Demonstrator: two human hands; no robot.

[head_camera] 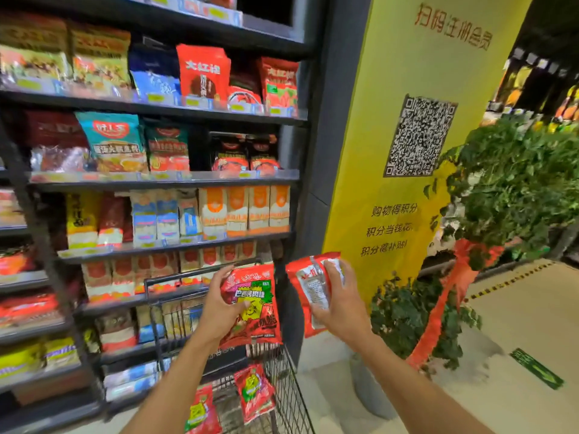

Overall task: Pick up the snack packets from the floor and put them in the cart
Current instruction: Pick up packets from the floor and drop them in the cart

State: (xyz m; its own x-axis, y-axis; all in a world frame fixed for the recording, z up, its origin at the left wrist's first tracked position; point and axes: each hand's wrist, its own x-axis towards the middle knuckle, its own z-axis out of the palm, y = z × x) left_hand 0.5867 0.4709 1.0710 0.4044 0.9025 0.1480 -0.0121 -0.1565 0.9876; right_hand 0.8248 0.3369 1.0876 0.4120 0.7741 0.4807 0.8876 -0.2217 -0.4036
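Tall store shelving (156, 180) packed with packets fills the left; yellow QR banner (416, 151) and green foliage (517, 189) to the right. Black wire cart (291, 399) below, holding two red snack packets (253, 393). Above the cart, left hand (219, 305) clasping a red snack packet (253, 305), thumb across its front. Right hand (340, 305) gripping a second red packet (308, 292), back side showing, just right of the cart.
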